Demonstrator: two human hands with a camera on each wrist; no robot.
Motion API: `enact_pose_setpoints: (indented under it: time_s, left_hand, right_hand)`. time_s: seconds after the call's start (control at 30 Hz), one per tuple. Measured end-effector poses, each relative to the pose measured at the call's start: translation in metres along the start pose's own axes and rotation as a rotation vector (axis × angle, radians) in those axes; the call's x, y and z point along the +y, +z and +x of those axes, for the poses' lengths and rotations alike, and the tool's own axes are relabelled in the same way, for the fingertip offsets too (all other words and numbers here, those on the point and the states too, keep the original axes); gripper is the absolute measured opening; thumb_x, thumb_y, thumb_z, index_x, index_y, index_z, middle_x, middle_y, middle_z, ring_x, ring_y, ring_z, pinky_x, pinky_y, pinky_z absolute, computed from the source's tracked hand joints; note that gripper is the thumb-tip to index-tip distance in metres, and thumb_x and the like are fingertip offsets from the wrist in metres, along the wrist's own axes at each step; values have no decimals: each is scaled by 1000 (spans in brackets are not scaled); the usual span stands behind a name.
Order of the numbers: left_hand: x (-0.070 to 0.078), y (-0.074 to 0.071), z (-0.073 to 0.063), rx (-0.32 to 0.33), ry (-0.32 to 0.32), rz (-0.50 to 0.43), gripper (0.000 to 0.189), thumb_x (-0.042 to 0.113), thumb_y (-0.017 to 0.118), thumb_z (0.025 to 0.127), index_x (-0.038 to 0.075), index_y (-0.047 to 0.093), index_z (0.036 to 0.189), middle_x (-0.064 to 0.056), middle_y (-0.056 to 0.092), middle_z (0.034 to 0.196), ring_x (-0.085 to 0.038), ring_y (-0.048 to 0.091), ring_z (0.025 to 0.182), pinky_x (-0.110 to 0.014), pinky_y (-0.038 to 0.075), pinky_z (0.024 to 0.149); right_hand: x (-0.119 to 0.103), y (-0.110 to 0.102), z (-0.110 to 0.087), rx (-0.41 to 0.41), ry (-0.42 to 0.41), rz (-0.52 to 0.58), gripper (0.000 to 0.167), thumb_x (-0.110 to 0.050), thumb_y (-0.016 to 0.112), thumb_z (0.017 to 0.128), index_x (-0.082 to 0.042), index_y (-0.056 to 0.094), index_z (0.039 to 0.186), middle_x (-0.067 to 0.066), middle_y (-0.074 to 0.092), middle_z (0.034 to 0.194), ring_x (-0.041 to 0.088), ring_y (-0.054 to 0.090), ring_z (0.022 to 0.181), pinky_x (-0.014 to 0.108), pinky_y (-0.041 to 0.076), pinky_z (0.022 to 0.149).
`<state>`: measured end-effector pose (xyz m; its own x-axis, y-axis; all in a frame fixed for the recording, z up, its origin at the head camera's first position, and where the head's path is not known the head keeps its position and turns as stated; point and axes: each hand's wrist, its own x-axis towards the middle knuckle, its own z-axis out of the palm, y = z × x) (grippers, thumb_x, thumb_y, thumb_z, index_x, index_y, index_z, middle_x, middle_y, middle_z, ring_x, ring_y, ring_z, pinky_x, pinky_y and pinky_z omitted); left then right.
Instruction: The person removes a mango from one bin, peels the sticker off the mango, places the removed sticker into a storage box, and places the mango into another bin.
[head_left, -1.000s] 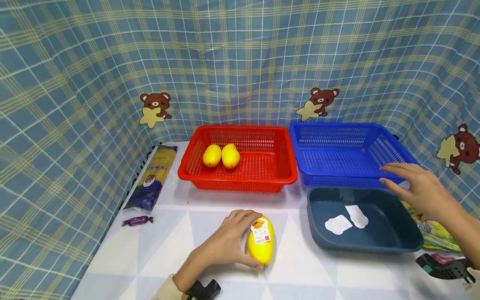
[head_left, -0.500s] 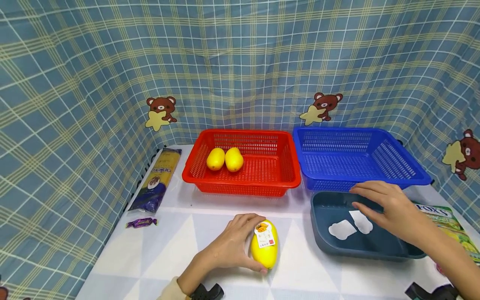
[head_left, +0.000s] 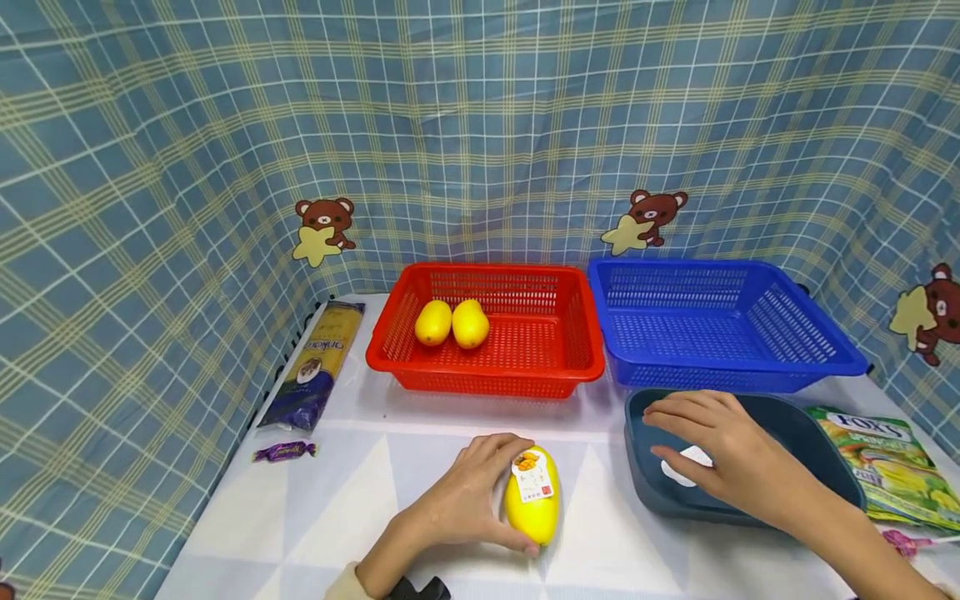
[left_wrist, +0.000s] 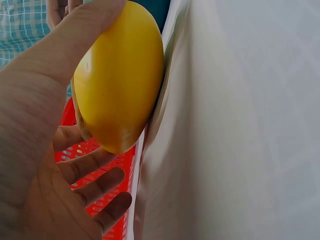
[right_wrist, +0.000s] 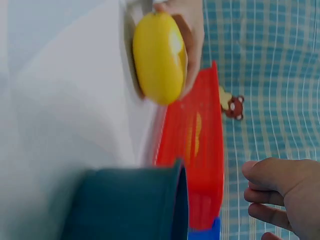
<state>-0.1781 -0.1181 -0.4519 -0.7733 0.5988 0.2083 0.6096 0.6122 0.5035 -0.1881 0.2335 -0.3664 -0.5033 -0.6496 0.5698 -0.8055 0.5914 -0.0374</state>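
My left hand (head_left: 465, 496) grips a yellow mango (head_left: 537, 518) near the front of the table, thumb at its near end and fingers along its far left side. The mango bears a white label (head_left: 533, 477) with a small fruit picture. In the left wrist view the thumb lies over the mango (left_wrist: 122, 80) and the other fingers spread past its far end. My right hand (head_left: 720, 442), fingers loosely bent and holding nothing, hovers over the dark blue-green tub (head_left: 795, 429). A white label-shaped piece (head_left: 686, 467) shows inside the tub; part of it is hidden by the hand.
Behind stand a red basket (head_left: 480, 385) with two yellow mangoes (head_left: 452, 323) and a blue basket (head_left: 720, 373). On the left lie a long blue-and-gold packet (head_left: 315, 367) and a purple wrapped candy (head_left: 285, 451). A green Fox's bag (head_left: 892, 467) and pink candy (head_left: 906, 542) lie right of the tub.
My right hand has moved left from the tub's right side to over its left part, covering one of the white pieces. My left hand keeps its grip on the mango.
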Motion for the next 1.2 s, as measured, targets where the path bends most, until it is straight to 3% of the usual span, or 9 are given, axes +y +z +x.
enact_pose_setpoints:
  time_s: [0.37,0.83,1.2]
  left_hand:
    - [1,0,-2,-15,-30,-6,115,78,79,59,25,37,153,8,39,147,-14,35,133,-45,35,110]
    - [1,2,-4,-9,-26,-4,114,79,77,61,25,37,153,9,39,147,-13,36,132,-46,36,110]
    - [0,2,-4,2,-4,5,113,78,77,62,24,37,153,9,39,147,-13,36,132,-47,36,110]
  right_hand:
    - [-25,20,11,-40,-57,59,46,-50,41,104,-18,73,116,-7,68,116,18,58,112,31,34,102]
    - [-42,43,16,-48,-120,95,27,-34,68,96,-19,72,119,-8,67,115,16,58,109,31,35,102]
    - [-53,60,21,-60,-190,133,25,-29,65,98,-13,71,117,-5,67,112,16,59,109,35,32,103]
